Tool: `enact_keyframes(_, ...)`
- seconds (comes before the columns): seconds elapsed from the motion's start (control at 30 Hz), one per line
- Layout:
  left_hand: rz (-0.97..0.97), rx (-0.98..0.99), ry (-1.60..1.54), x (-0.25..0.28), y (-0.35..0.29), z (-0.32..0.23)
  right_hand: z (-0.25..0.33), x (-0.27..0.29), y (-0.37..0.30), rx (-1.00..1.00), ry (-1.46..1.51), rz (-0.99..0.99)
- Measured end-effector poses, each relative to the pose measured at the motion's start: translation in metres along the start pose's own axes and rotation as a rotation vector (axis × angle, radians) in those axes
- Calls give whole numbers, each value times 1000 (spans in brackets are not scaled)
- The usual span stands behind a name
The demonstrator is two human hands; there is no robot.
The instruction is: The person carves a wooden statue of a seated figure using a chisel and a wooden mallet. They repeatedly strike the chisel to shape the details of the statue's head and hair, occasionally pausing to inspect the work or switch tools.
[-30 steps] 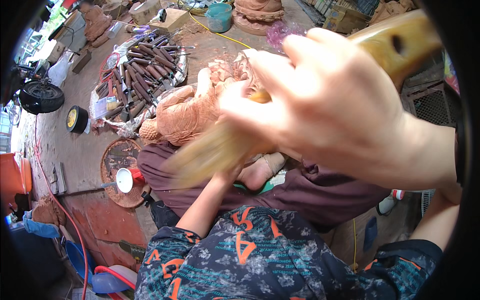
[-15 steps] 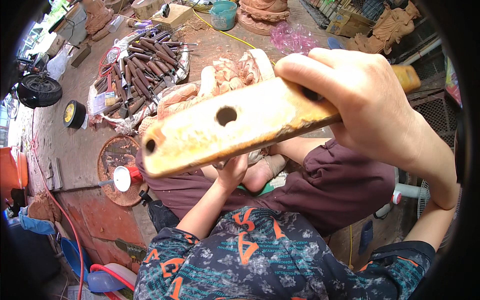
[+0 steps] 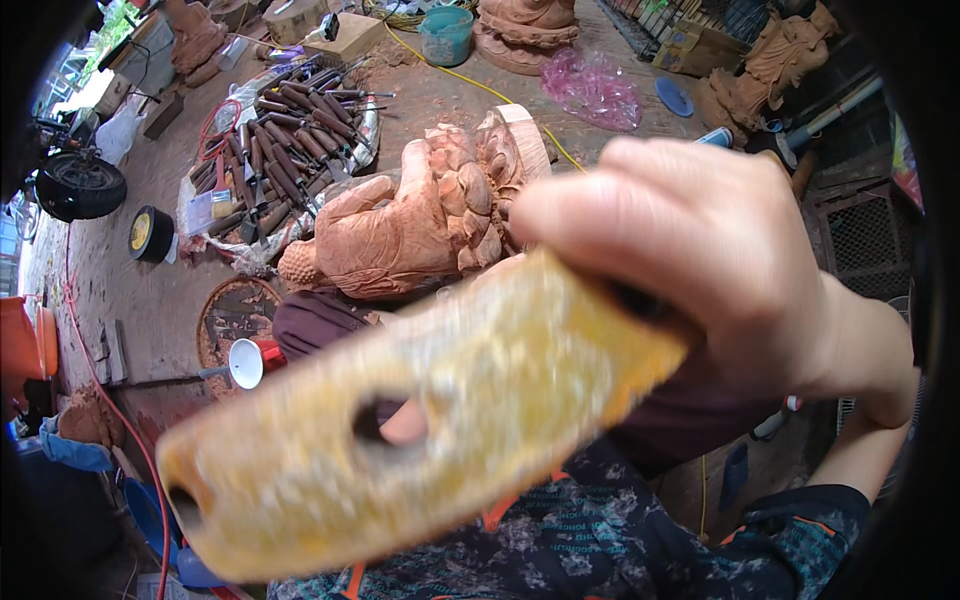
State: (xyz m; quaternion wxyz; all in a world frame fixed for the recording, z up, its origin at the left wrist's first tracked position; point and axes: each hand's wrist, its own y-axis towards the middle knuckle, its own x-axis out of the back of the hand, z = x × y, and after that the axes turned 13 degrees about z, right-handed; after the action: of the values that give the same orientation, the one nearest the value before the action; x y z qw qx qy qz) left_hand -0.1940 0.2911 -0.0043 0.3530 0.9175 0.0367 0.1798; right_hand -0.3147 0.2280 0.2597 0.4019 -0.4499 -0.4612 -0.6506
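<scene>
My right hand (image 3: 700, 250) is closed around one end of a flat, yellowed wooden bar (image 3: 500, 390) with round holes through it. The bar is close to the camera, smeared by motion, and slants down to the left across my lap. Behind it a carved reddish wooden statue (image 3: 385, 245) lies on its side, its curly-haired head to the left. My left hand is hidden behind the bar; only a patch of skin shows through the middle hole, and I cannot tell which part it is.
Many wood-handled carving chisels (image 3: 290, 135) lie piled beyond the statue at left, with a flat brush (image 3: 205, 210) beside them. A black tape roll (image 3: 150, 232), a red-and-white cup (image 3: 246, 362) and a round tray (image 3: 225, 310) are at left. A yellow cord (image 3: 450, 68) crosses the floor.
The wooden bar has swung down and toward me with my right hand, uncovering more of the statue. My left hand, seen below the bar before, is now covered by it.
</scene>
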Motion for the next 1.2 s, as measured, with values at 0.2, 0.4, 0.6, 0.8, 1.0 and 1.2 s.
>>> enact_keyframes(0.2, -35, -118, -228, 6, 15, -1, 19, -5, -27, 63, -558, 155)
enact_keyframes(0.4, 2, -112, -254, 9, 10, 2, 17, -13, -56, 94, -658, 328)
enact_keyframes(0.6, -32, -103, -271, 5, 15, 3, 39, -13, -60, 140, -543, 379)
enact_keyframes(0.8, -4, -50, -287, 6, 16, 2, 46, -10, -47, -129, -617, 508)
enact_keyframes(1.0, -22, -72, -287, 6, 21, -1, 28, -13, -51, -35, -693, 431)
enact_keyframes(1.2, -20, -61, -208, 7, 24, -1, 15, -20, -57, 55, -365, 282)
